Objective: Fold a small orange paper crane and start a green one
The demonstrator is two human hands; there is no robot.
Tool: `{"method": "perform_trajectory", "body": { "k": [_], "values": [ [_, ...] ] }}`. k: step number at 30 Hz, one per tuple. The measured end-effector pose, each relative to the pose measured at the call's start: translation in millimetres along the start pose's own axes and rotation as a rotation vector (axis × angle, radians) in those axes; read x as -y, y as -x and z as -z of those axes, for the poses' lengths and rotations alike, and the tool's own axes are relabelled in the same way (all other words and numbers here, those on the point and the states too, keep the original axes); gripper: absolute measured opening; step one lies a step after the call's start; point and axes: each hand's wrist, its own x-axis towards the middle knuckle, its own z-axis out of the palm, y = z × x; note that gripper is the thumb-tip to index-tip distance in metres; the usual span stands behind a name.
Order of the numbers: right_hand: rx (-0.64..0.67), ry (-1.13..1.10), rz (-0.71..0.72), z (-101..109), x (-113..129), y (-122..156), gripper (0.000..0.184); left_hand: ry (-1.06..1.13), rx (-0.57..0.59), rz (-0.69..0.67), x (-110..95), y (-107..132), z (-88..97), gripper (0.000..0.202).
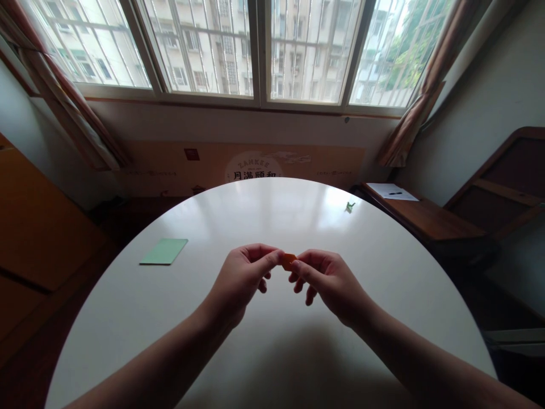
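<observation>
A small piece of folded orange paper (289, 262) is held above the middle of the white table. My left hand (249, 270) pinches its left edge between thumb and forefinger. On the other side, my right hand (326, 275) grips the right edge the same way, its lower fingers curled beneath. Thumbs and fingertips cover both ends of the paper, so its full shape is hidden. Off to the left lies a flat stack of square green paper (164, 251). A small folded green paper figure (349, 207) rests near the table's far right edge.
The round white table (204, 221) fills most of the view. Beyond its right edge, a wooden bench (443, 218) bears white sheets (383, 191) and a dark pen (395, 193). A long printed box (170, 165) stands beneath the barred window, between two curtains.
</observation>
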Motion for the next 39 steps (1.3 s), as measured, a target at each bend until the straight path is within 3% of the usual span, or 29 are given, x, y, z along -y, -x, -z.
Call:
{"method": "perform_trajectory", "body": {
  "k": [7, 13, 16, 25, 31, 39],
  "values": [
    [-0.022, 0.135, 0.040, 4.7, 0.3, -0.8, 0.025, -0.166, 0.167, -0.014, -1.2, 0.2, -0.2, 0.030],
    [-0.046, 0.194, 0.122, 1.4, 1.4, -0.1, 0.022, -0.158, 0.119, 0.003, -2.2, 1.3, -1.2, 0.026],
    [-0.049, 0.089, 0.088, 1.3, 1.9, -0.4, 0.020, -0.170, 0.136, 0.002, -1.9, 0.4, -0.8, 0.026],
    [-0.007, 0.038, 0.044, 1.4, 1.0, -0.8, 0.014, -0.318, 0.170, -0.170, 1.8, -0.7, 4.3, 0.019],
    [0.018, -0.098, -0.074, 2.6, 1.7, -4.4, 0.006, -0.404, 0.141, -0.258, -0.3, 2.7, 1.0, 0.014],
    [0.038, -0.047, -0.201, 13.8, 4.5, -8.7, 0.016, -0.382, 0.121, -0.194, -1.6, 1.4, 4.4, 0.016]
  ]
}}
